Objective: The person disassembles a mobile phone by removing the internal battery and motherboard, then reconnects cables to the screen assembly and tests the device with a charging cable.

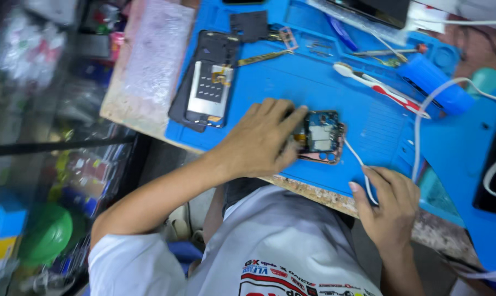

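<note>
Circuit board [322, 137], blue, silver-shielded, copper-edged

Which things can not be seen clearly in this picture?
Head view:
- Circuit board: left part hidden under the left hand.
- White cable: end hidden inside the right hand.
- Shelf items: blurred.
- Dark device: cut off by the right edge.

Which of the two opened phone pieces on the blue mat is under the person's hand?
The small blue circuit board piece near the mat's front edge, held by the left hand; the larger black phone frame lies untouched farther back.
</note>
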